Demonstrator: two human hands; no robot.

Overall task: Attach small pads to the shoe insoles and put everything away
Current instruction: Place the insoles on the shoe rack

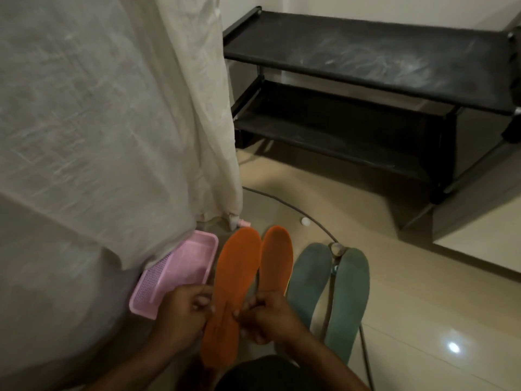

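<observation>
Two orange insoles lie side by side on the floor, the left one (232,280) and the right one (275,261). Two green insoles (308,280) (351,294) lie to their right. My left hand (186,311) has its fingers curled at the left edge of the left orange insole. My right hand (263,313) pinches at that insole's middle, close to my left fingertips. Whether a small pad is between the fingers is hidden. A pink plastic basket (180,266) stands to the left of the insoles.
A pale cloth (112,122) hangs over furniture on the left, down to the basket. A black two-tier shoe rack (366,88) stands at the back. A grey cable (298,210) runs across the tiled floor between the green insoles. A small white cap (305,221) lies near it.
</observation>
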